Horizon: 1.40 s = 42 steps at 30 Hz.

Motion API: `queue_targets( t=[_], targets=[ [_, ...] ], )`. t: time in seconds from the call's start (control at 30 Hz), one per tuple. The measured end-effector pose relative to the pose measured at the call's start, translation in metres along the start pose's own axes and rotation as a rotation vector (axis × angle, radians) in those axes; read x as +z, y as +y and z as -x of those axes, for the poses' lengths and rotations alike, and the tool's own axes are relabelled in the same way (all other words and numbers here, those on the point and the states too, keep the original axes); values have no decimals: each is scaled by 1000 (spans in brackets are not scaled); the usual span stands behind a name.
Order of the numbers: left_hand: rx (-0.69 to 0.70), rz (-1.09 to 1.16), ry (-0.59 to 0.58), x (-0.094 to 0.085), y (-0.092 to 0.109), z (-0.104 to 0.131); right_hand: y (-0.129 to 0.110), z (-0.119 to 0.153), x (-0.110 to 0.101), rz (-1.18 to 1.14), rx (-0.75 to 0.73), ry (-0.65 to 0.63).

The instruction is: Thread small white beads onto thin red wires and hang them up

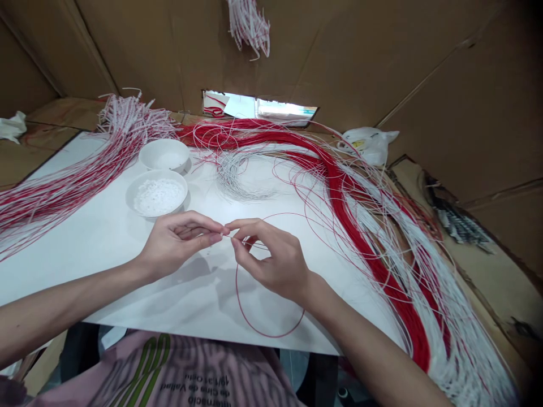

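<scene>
Pinches a tiny white piece in the left grip, thumb pressed against fingertips, above the middle of the white worktop. Grasps a thin strand in the right grip, thumb and forefinger drawn together just beside the left fingertips. Bridges the narrow gap between both hands with a short stretch of that strand. Has a red loop curving below the right grip, near the front edge; cannot tell whether joined to the pinched strand.

Beyond the left grip, has a white front bowl full of small white bits, with a rear bowl just behind. To the left, has a red-and-white bundle, gathered into white-sleeved ends at the back. Past the hands, has a pale coil lying flat. To the right, has a thick red bundle sweeping from back to near corner, alongside loose white strands. Faces a cardboard wall behind everything.
</scene>
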<state>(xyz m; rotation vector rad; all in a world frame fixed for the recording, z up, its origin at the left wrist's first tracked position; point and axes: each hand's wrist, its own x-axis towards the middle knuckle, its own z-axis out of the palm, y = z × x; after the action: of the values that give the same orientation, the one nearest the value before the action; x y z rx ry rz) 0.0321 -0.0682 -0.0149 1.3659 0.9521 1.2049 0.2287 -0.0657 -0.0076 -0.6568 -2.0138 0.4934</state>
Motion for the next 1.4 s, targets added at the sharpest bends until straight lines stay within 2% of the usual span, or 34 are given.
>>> queue_targets(
  t=[0.33,0.77,1.4],
  targets=[
    [181,-183,-16,-1,0,2,-1,0,0,22,-1,-9],
    [328,-329,-36,-4,-3,4,2,1,1,17,-16,-26],
    [572,-618,-145,-8,4,1,7,3,2,1,6,-91]
  ],
)
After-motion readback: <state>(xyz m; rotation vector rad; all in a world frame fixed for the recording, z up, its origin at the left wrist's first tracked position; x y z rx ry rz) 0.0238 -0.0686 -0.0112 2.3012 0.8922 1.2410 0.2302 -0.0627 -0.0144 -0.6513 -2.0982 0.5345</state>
